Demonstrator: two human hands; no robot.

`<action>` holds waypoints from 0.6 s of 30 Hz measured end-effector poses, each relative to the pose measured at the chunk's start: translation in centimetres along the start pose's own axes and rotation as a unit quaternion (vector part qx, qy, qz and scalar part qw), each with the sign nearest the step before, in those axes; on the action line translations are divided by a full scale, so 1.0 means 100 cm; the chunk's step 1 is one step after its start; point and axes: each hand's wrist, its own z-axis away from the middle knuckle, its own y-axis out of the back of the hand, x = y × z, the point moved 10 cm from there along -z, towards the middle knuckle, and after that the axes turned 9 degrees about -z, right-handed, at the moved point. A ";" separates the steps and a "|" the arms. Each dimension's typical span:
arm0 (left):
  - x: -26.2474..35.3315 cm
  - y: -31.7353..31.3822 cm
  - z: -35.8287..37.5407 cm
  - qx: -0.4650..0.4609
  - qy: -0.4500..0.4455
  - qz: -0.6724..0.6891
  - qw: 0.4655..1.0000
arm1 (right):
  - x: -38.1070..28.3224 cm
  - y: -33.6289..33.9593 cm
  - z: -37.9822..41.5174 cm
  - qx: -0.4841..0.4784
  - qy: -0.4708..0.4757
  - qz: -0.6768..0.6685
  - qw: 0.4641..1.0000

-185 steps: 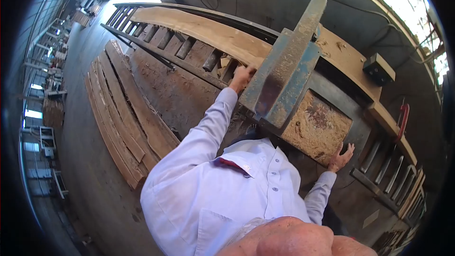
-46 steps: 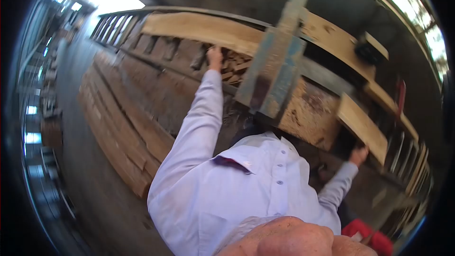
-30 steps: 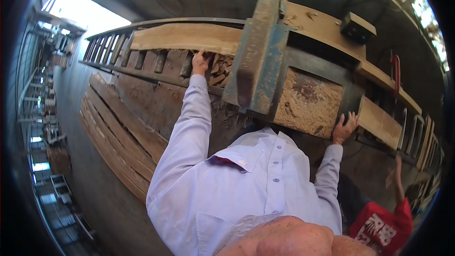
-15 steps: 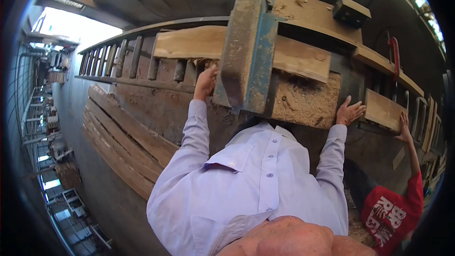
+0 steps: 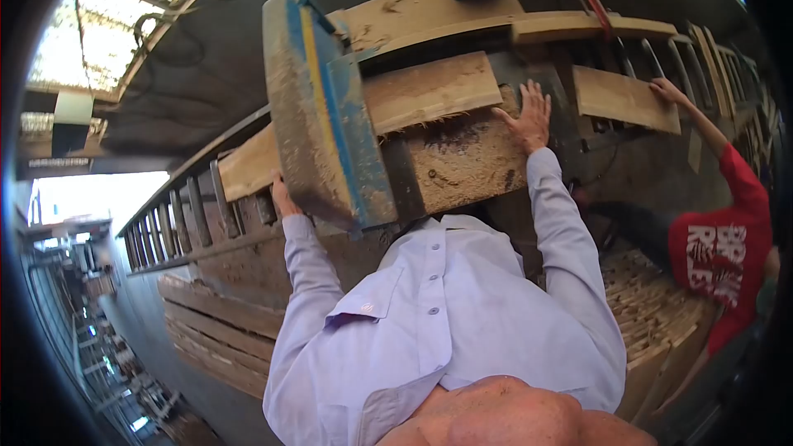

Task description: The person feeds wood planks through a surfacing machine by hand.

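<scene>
A long wooden board (image 5: 434,92) runs under the dusty blue machine housing (image 5: 330,124) and shows on both sides of it. My left hand (image 5: 286,196) is at the board's near edge, just left of the housing, closed on that edge with its fingers partly hidden. My right hand (image 5: 533,120) is open, fingers spread, beside the board's right end above the sawdust-covered table (image 5: 467,169). Its thumb points toward the board's corner.
A roller conveyor (image 5: 186,215) stretches left. At right, another person in a red shirt (image 5: 719,239) has a hand (image 5: 667,91) on a shorter board (image 5: 624,99). A red clamp (image 5: 588,0) holds a wooden fence (image 5: 578,26). Stacked timber (image 5: 223,330) lies lower left.
My view has turned. The board has shifted right relative to the housing. My left hand has come against its edge, and my right hand has moved in near its right end.
</scene>
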 end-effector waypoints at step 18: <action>-0.094 -0.009 -0.048 0.011 0.044 -0.275 0.960 | 0.018 -0.007 -0.021 0.062 -0.078 -0.042 0.994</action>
